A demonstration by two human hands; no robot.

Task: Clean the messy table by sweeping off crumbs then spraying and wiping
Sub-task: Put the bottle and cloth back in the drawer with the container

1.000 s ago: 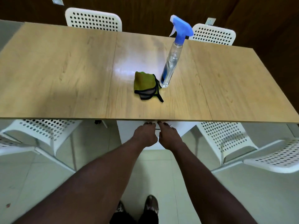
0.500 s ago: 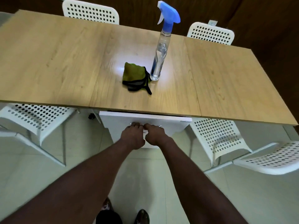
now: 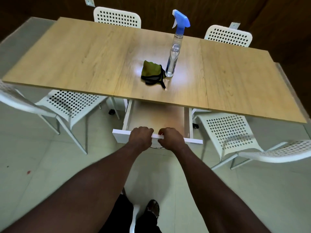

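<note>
A wooden table [image 3: 87, 61] carries a crumpled green cloth [image 3: 151, 72] with black edging near its middle. Right beside the cloth stands a clear spray bottle [image 3: 174, 56] with a blue trigger head. Under the table's near edge a white drawer [image 3: 193, 140] is pulled out, its inside looking bare. My left hand [image 3: 141, 136] and my right hand [image 3: 170, 137] both grip the top of the drawer's front panel, side by side. A metal handle shows just below them.
White perforated chairs stand at the near left [image 3: 67, 105], near right [image 3: 228, 130], far right front [image 3: 282, 151] and behind the table [image 3: 117, 17]. The floor is pale tile. My feet show at the bottom.
The drawer under the table has been pulled out towards me, from barely open to well out, with both hands holding its front. The view has backed away from the table.
</note>
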